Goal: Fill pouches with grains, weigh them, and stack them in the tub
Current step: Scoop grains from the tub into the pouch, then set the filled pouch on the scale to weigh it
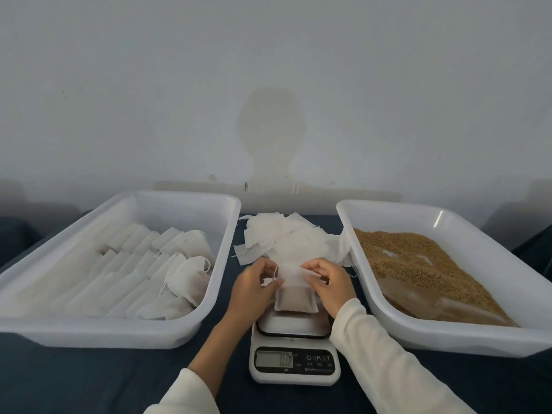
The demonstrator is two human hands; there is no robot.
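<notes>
A white pouch (294, 295) with brown grain in its lower half hangs just above the platform of a small white scale (294, 351). My left hand (254, 289) pinches the pouch's upper left edge and drawstring. My right hand (327, 283) pinches its upper right edge. The scale's display shows a low reading that is too blurred to read. A white tub (125, 333) on the left holds several filled pouches in rows. On the right, another white tub (448, 339) holds loose brown grain (418, 264).
A heap of empty white pouches (286, 239) lies on the dark cloth behind the scale, between the two tubs. A pale wall stands close behind the table. Both tubs reach near the table's side edges.
</notes>
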